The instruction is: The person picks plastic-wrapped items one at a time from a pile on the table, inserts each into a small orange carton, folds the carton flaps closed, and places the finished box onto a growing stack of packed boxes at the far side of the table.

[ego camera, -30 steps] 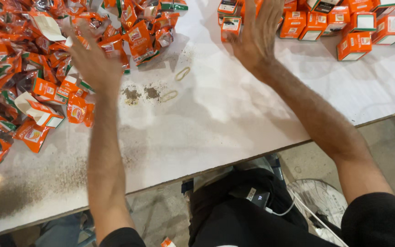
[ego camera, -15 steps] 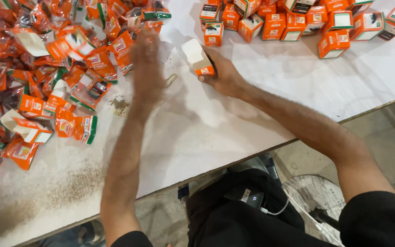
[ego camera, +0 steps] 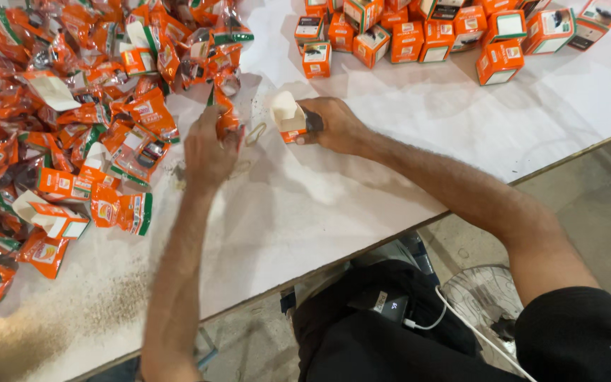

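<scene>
While the right hand (ego camera: 334,126) closes around a small open-flapped carton (ego camera: 291,117) on the white counter (ego camera: 390,177), the left hand (ego camera: 210,145) pinches an orange packet (ego camera: 226,117) just beside it; steadying the carton's mouth toward the packet would likely ease insertion.

bare forearms, a black short sleeve (ego camera: 581,332) on the right arm, and dark trousers (ego camera: 362,339).
</scene>
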Action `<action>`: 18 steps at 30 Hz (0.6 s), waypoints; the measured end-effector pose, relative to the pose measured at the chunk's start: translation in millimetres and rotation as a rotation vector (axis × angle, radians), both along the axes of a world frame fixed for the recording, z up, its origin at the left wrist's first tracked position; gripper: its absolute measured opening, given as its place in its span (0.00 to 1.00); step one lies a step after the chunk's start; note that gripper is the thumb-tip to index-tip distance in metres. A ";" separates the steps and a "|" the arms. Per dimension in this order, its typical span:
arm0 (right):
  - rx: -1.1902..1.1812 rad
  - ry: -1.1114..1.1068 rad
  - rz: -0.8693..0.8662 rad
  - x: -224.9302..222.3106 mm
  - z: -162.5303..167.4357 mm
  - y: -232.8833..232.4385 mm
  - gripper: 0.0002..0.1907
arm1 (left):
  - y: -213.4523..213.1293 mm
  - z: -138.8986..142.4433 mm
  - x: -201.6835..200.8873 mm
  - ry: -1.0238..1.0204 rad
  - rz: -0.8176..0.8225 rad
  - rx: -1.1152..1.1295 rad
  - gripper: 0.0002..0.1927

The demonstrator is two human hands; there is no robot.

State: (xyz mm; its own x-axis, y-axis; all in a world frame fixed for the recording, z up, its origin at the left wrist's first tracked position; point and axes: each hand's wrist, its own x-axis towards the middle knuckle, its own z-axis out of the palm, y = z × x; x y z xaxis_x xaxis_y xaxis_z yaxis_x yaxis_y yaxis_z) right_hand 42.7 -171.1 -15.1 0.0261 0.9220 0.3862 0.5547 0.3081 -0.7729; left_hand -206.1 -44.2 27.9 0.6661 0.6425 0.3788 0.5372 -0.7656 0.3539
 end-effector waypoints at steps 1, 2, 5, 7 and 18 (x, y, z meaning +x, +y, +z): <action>-0.051 -0.026 -0.025 0.2 2.3 1.1 0.31 | -13.9 -2.1 6.7 -0.260 -0.083 0.004 0.21; -0.110 -0.046 -0.050 0.1 3.2 1.6 0.31 | -27.2 -6.0 13.4 -0.512 -0.167 0.001 0.20; -0.154 0.025 -0.030 1.2 2.4 0.5 0.29 | -48.8 -19.7 41.1 -0.676 -0.343 0.133 0.22; -0.126 0.009 -0.026 1.4 -0.1 0.1 0.32 | -54.2 -25.0 52.7 -0.527 -0.354 0.243 0.20; -0.024 0.021 -0.084 -10.0 -8.4 2.3 0.25 | -60.3 -11.4 66.4 -0.225 -0.131 0.266 0.08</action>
